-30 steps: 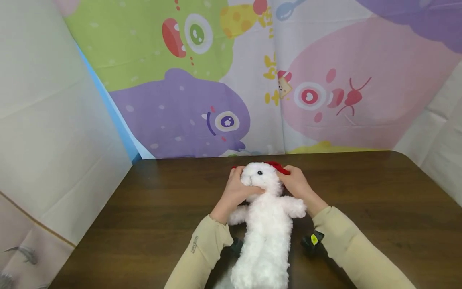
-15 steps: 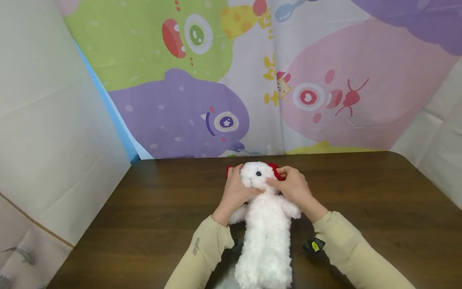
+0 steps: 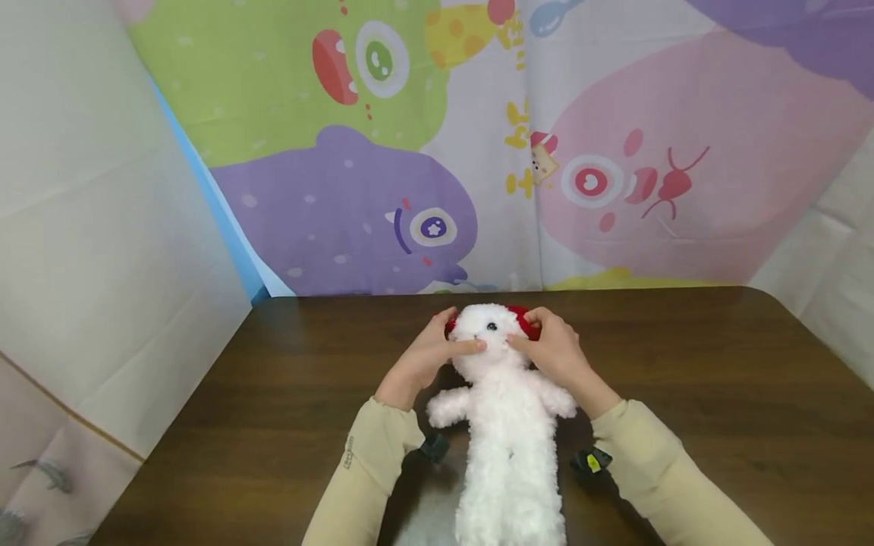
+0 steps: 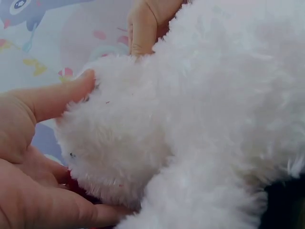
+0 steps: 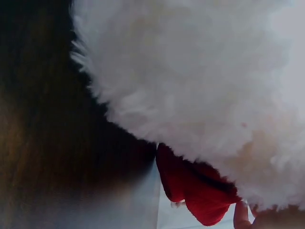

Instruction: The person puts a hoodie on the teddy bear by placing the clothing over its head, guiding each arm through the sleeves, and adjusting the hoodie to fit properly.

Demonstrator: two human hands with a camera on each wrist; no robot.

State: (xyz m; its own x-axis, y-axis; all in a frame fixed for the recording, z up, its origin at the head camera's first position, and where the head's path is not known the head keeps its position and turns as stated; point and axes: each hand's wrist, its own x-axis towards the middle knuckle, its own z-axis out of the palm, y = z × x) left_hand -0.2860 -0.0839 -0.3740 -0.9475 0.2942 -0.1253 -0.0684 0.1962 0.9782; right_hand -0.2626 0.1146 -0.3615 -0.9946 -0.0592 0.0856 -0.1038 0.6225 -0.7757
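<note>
A white fluffy plush toy [image 3: 508,432] lies on its back in the middle, its head towards the far edge and its arms spread. Red cloth [image 3: 524,322] shows behind both sides of its head, and in the right wrist view the red cloth [image 5: 195,186] juts out past the fur. My left hand [image 3: 426,354] holds the head from the left, thumb on the face and fingers behind. From the other side my right hand [image 3: 556,347] grips it, thumb on the cheek and fingers at the red cloth. The left wrist view has the left hand [image 4: 35,186] cupping the head.
A dark brown wooden table [image 3: 696,394] lies under the toy. Behind its far edge hangs a cartoon-print curtain [image 3: 382,220]. Pale fabric panels [image 3: 116,227] stand at the sides. Black camera mounts [image 3: 591,460] sit under the wrists.
My right hand's thumb has come over onto the toy's cheek. The left hand has shifted left, its thumb drawn back from under the chin to the face, and the toy's left-side arm now shows.
</note>
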